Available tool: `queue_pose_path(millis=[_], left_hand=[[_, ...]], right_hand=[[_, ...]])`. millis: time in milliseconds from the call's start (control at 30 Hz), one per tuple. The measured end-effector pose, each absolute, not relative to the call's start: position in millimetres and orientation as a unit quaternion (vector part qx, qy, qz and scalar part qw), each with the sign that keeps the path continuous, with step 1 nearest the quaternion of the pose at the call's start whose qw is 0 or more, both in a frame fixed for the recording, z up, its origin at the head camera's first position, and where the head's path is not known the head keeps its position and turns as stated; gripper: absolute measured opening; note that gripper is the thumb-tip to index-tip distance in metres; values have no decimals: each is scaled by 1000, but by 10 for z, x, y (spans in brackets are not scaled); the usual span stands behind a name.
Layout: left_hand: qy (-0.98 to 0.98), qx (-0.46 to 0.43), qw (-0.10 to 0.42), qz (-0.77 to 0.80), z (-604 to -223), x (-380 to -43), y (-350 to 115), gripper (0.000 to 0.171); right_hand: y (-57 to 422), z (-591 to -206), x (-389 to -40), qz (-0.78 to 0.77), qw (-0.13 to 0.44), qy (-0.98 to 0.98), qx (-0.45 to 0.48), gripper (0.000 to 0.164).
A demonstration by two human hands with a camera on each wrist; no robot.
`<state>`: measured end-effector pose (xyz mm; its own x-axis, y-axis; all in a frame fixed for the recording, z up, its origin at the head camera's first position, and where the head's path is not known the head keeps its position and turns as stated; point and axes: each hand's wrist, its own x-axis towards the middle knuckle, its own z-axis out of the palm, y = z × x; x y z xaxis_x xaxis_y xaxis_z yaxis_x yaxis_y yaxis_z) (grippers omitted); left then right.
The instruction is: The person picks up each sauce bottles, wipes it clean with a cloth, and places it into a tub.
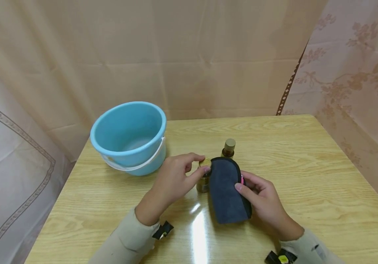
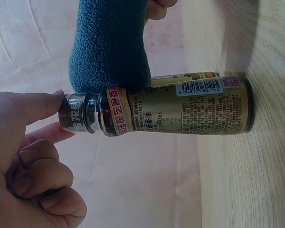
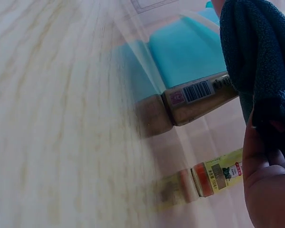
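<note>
My left hand [image 1: 175, 176] pinches the cap of a sesame oil bottle [image 1: 203, 185] between thumb and index finger. The bottle stands upright on the table, its printed label [image 2: 190, 110] and barcode facing the left wrist camera. A folded dark blue cloth [image 1: 228, 192] with black edging is held in my right hand [image 1: 264, 200], thumb on the near side. Its fuzzy side lies against or just beside the bottle's neck in the left wrist view. Behind the cloth stands a second bottle [image 1: 229, 147] with a gold cap; its yellow label [image 3: 223, 172] shows in the right wrist view.
A light blue bucket [image 1: 133, 163] with a white handle stands at the table's back left. The wooden table [image 1: 308, 165] runs up to a beige curtain [image 1: 189, 62] behind. Patterned fabric [image 1: 360, 73] hangs on the right.
</note>
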<state>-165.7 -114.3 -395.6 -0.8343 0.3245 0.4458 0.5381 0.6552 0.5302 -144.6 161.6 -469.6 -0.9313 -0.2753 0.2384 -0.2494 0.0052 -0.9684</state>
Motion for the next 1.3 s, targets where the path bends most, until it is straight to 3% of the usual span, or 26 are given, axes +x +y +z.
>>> queue_pose_path(millis=[367,633,1300], left_hand=[[-894,-244,158,-341,-3955,-1660,-1143,32],[-898,-239,156,-336,-3950,-1658,-1145,31],[-905,-234,147,-324,-3944,-1652,-1138,31]], right_hand=[[1631,-4669,-1432,-692,39,697,-183,40],[1600,-4704,-1459,-658,52,741,-127,36],[1596,-4759,-1521,-613,146,770,-100,45]])
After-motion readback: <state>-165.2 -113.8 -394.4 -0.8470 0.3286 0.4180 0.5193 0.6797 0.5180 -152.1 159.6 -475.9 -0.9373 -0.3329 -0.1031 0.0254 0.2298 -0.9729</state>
